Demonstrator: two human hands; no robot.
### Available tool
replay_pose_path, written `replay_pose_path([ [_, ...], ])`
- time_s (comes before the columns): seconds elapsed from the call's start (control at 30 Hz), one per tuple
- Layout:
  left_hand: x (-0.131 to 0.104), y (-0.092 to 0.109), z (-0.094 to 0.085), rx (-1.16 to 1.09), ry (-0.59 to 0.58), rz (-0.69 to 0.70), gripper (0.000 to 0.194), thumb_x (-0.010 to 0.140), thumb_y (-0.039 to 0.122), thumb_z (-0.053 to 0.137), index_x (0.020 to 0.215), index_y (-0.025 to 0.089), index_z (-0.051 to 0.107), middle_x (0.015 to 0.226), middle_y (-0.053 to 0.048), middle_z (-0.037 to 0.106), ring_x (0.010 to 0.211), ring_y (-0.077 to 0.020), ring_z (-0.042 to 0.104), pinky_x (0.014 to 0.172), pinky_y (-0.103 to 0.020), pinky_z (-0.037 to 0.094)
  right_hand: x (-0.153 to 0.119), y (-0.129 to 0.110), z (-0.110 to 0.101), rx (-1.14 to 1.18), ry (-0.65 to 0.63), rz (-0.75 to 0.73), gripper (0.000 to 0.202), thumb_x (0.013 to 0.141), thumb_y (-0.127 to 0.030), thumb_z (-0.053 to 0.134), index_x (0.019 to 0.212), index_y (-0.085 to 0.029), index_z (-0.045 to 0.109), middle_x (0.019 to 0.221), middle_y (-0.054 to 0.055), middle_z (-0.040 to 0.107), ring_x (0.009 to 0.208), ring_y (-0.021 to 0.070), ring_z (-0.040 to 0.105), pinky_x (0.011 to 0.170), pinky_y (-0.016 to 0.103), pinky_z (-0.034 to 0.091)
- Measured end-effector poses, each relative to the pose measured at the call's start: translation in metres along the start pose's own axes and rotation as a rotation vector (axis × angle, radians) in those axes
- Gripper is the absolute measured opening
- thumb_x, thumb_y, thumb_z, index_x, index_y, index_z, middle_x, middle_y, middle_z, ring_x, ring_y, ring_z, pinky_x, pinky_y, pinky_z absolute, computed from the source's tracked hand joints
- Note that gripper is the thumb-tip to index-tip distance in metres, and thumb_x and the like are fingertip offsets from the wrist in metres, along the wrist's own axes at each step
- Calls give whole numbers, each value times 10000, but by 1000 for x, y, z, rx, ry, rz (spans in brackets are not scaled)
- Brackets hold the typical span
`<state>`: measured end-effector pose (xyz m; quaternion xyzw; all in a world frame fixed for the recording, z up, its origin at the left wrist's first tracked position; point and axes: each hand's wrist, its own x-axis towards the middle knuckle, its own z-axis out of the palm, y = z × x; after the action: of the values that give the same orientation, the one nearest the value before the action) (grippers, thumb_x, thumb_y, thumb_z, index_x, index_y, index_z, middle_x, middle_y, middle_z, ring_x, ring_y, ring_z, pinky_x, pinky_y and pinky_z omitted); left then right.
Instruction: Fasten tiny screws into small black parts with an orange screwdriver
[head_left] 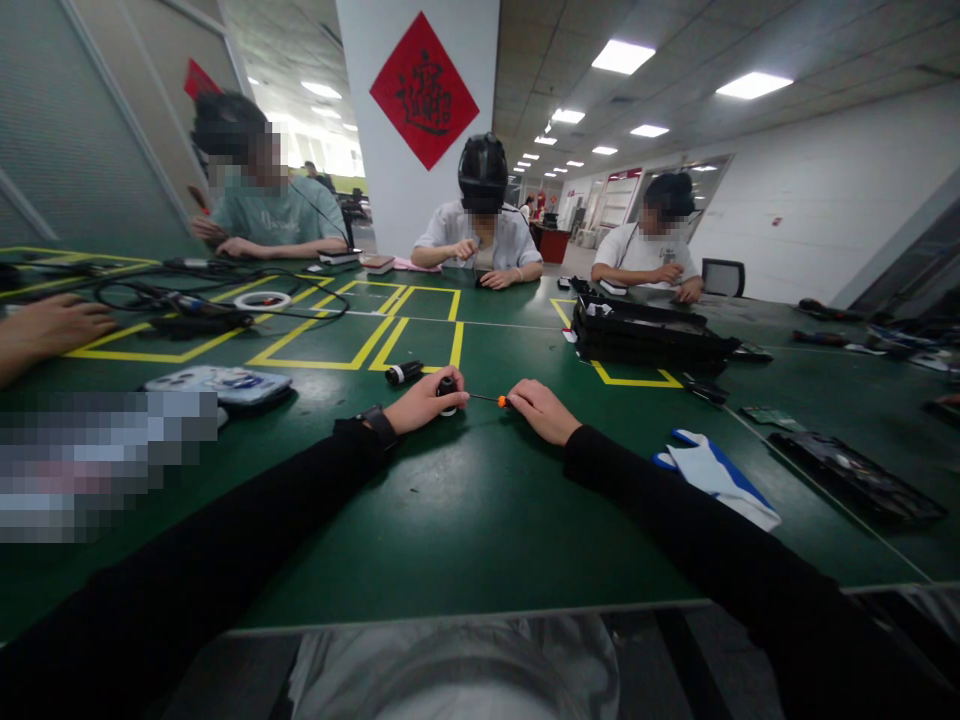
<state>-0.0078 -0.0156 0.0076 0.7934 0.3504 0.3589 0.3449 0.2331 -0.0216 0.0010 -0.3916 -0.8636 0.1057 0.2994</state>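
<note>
Near the middle of the green table [465, 520], my left hand [421, 403] is closed around a small black cylindrical part [448, 393]. My right hand [541, 408] grips a screwdriver with an orange collar [503, 401]; most of its handle is hidden in my fingers. The thin shaft points left, and its tip reaches the fingers of my left hand beside the black part. Whether the tip touches the part is too small to tell. A second black cylindrical piece [404, 373] lies on the table just behind my left hand.
Right of my hands are a blue and white glove [721, 480], black housings [649, 335] and an opened device [855, 470]. On the left lie a phone-like case [221, 387], black cables [180, 300] and another person's hand [56, 323]. Several people sit across the table.
</note>
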Motion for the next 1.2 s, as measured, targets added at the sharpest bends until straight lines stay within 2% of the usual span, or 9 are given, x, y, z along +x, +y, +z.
replay_pose_path([
  [0.17, 0, 3, -1, 43, 18, -12, 241, 726, 390, 545, 812, 172, 486, 746, 6, 586, 701, -125, 544, 693, -272, 430, -2, 1, 0, 26, 2, -9, 125, 823, -255, 455, 857, -160, 530, 846, 36, 541, 782, 140, 463, 738, 276, 361],
  [0.3, -1, 2, 0, 41, 10, 0, 236, 730, 385, 549, 810, 172, 488, 737, 7, 584, 699, -123, 539, 692, -266, 423, -3, -1, 0, 86, 14, -26, 168, 761, -236, 535, 903, -168, 475, 876, 24, 533, 765, 127, 472, 714, 262, 373],
  [0.57, 1, 1, 0, -32, -11, -13, 212, 740, 361, 535, 811, 170, 478, 723, 5, 595, 696, -122, 553, 693, -267, 433, -3, -5, -1, 70, -19, -27, 212, 780, -267, 535, 960, -159, 517, 913, 47, 551, 839, 146, 483, 763, 283, 376],
  [0.67, 1, 2, 0, -43, -7, -33, 222, 736, 373, 537, 801, 170, 477, 730, 1, 598, 705, -126, 563, 695, -272, 441, -2, -5, -1, 49, -26, -36, 193, 850, -271, 432, 944, -159, 558, 914, 53, 559, 866, 152, 475, 801, 295, 362],
  [0.8, 1, 2, 0, -31, 0, -37, 232, 731, 385, 541, 800, 172, 481, 737, -2, 603, 703, -127, 565, 701, -279, 444, -1, -2, -1, 34, -4, -47, 316, 910, -254, 281, 888, -156, 580, 869, 52, 557, 845, 147, 474, 808, 292, 356],
  [0.93, -1, 1, 0, -3, 26, -35, 241, 728, 397, 542, 804, 175, 488, 729, -2, 607, 704, -135, 568, 702, -285, 444, -1, -1, 1, -10, -10, -71, 269, 893, -248, 332, 859, -155, 582, 861, 60, 547, 841, 157, 468, 813, 301, 354],
  [1.2, 4, 1, 4, 14, 105, -54, 288, 729, 454, 528, 769, 169, 506, 672, 3, 606, 647, -129, 561, 682, -276, 439, -1, -5, 0, 17, 15, -53, 181, 810, -200, 463, 977, -167, 524, 943, 58, 545, 867, 162, 480, 792, 296, 370],
])
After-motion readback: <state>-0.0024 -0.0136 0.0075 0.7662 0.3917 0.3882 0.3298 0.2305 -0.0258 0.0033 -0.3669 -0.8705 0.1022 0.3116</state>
